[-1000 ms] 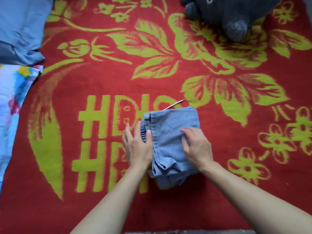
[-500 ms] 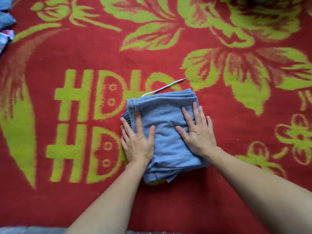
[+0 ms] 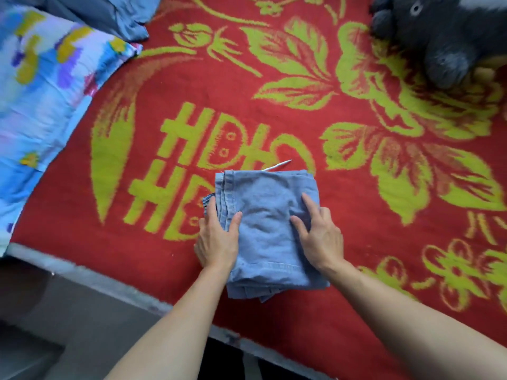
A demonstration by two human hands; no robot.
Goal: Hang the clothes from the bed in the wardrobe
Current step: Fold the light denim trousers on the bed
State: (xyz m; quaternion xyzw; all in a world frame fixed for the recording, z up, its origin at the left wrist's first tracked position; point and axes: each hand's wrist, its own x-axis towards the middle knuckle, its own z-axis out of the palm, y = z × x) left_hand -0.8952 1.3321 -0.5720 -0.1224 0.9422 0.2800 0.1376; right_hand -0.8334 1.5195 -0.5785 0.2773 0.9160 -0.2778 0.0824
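Gripping a folded denim garment on a red blanket

Filling most of the frame: the red blanket, woven with yellow-green leaves, flowers and blocky letter-like shapes. Lying over its upper left part: a blue patterned sheet splashed with yellow, purple and pink, blurred. Sitting at the upper right, cut off by the frame edge and resting on the blanket: a dark grey plush toy. Bunched at the top left, above the patterned sheet: a plain grey-blue cloth. Running diagonally across the lower left and edging the blanket: a pale grey strip, with a darker grey surface below it, too blurred to identify.

Lying just below the centre of the frame, on the blanket and not far from that strip: the folded denim garment, light blue, stacked in several layers, a stitched hem across its lower part, a gathered band peeking out at its left side.

Reaching in from the bottom of the frame and clasping the garment's left edge: the left hand, thumb laid on top of the cloth, fingers running along the side of the stack, the layers caught between. Taking the right edge: the right hand, thumb and index finger spread on top, remaining fingers curled down over the side.

Poking out from behind the garment's top edge, pointing toward the upper right and lying on the blanket: a thin white drawstring.
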